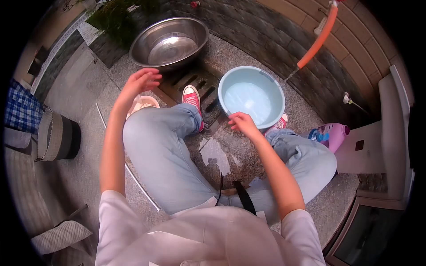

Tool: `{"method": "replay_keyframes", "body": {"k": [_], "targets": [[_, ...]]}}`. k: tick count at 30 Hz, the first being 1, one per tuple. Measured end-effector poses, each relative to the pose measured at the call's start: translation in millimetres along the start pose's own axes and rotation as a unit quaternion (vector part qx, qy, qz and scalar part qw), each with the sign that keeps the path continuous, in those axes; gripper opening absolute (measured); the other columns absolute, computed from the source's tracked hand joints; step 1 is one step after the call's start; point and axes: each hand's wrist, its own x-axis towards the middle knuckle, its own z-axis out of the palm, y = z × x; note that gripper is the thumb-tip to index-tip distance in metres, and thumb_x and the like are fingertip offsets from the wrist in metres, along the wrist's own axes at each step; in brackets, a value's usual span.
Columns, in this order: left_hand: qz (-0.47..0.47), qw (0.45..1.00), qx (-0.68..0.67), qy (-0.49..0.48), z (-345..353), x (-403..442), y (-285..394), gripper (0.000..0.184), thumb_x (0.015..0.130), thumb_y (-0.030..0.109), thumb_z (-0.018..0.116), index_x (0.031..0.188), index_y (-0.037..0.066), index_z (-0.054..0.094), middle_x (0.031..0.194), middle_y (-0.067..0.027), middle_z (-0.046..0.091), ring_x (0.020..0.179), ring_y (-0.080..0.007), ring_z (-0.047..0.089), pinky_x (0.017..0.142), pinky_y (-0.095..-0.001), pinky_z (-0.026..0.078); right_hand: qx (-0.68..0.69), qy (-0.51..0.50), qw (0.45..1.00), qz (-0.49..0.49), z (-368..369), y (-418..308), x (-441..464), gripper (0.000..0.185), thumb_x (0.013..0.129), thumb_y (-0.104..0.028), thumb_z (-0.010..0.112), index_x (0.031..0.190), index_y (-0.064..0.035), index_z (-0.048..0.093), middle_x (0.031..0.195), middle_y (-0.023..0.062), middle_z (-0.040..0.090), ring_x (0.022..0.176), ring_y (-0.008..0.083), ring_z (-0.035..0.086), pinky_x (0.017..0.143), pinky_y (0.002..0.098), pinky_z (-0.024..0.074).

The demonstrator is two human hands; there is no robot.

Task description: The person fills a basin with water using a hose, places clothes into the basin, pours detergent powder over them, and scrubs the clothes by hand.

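Note:
My left hand [143, 83] is raised over my left knee with its fingers apart, holding nothing. It is nearest to a large metal basin [171, 44] and a small light-coloured bowl [151, 101] that is partly hidden behind my arm and knee. At the near rim of a light blue basin [252, 95], my right hand [242, 123] has its fingers loosely spread with nothing in them; whether it touches the rim is unclear. The blue basin holds clear water and stands between my feet and the wall.
An orange hose [318, 42] hangs at the wall above the blue basin. A pink-purple detergent bottle [336, 135] stands beyond my right knee. On the left are a woven basket [55, 136] with blue checked cloth [22, 108] and a thin white rod [141, 188]. A drain grate [188, 80] lies ahead.

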Motion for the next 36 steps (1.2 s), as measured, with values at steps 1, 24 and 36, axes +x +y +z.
{"method": "replay_keyframes", "body": {"k": [1,24,36], "targets": [[0.011,0.999,0.041,-0.021,2,-5,19,0.029,0.089,0.027,0.042,0.111,0.009,0.051,0.105,-0.0049,0.059,0.090,-0.0117,0.057,0.081,-0.0258,0.044,-0.003,0.036,0.999,0.037,-10,1,-8,0.021,0.085,-0.013,0.041,0.096,-0.0054,0.057,0.078,0.0064,0.061,0.062,0.0126,0.057,0.053,0.0242,0.0449],[-0.318,0.942,-0.090,-0.054,278,122,-215,0.063,0.076,0.026,0.061,0.123,0.012,0.021,0.110,-0.0174,0.045,0.092,-0.0320,0.053,0.061,-0.0463,0.050,0.273,0.412,0.847,0.195,-100,134,48,0.063,0.074,-0.015,0.059,0.122,-0.0175,0.018,0.113,0.0152,0.042,0.087,0.0315,0.055,0.060,0.0448,0.0510],[-0.296,0.935,-0.197,-0.018,346,112,-213,0.050,0.084,0.003,0.040,0.115,0.017,0.004,0.121,-0.0200,0.026,0.094,-0.0306,0.054,0.056,-0.0336,0.058,0.012,0.509,0.847,0.150,-162,205,72,0.040,0.071,-0.008,0.054,0.108,-0.0057,0.038,0.094,0.0147,0.054,0.070,0.0270,0.060,0.040,0.0328,0.0501]]}}
